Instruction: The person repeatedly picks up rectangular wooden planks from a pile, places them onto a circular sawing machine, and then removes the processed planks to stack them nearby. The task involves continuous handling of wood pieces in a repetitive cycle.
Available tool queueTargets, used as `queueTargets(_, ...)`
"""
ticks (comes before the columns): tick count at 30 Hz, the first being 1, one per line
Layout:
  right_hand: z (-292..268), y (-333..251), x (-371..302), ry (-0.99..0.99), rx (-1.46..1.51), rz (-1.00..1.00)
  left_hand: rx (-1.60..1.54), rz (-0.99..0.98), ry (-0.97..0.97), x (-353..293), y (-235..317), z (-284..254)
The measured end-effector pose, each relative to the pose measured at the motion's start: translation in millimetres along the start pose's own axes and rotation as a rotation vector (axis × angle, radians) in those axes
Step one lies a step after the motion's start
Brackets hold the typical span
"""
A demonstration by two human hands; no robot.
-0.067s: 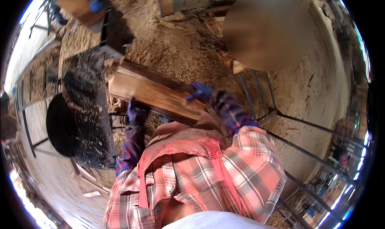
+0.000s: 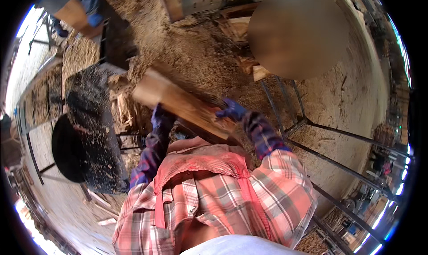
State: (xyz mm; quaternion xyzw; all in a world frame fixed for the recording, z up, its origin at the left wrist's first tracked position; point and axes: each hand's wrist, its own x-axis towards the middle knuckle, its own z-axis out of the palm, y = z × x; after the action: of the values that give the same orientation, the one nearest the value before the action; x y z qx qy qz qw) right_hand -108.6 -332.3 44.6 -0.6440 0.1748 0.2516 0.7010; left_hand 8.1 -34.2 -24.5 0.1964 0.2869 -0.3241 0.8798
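The gloved fingers of the left hand (image 2: 159, 116) are closed around the near edge of a wooden plank (image 2: 180, 104); those of the right hand (image 2: 232, 110) are curled over its upper face near the lower end. The plank is held tilted, clear of the sawdust-covered ground (image 2: 196, 54), just right of a dark machine table (image 2: 91, 121). A black metal frame (image 2: 312, 125) is seen at the right.
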Motion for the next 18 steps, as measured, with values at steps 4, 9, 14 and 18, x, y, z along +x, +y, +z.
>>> queueTargets(4, -100, 28, -74, 0.462, 0.356, -0.133, 0.294, -0.043, -0.27, 86, -111, 175)
queueTargets(9, -194, -7, -53, 0.636, 0.743, -0.327, 0.995, 0.324, -0.653, 116, -153, 360)
queueTargets(14, -303, -79, 64, 0.977, 0.944, -0.121, 1.344, 0.599, -0.376, 93, -153, 348)
queueTargets(18, -302, 66, 152, 0.625, 1.18, -0.101, 1.621, 0.365, 0.014, 52, -100, 214)
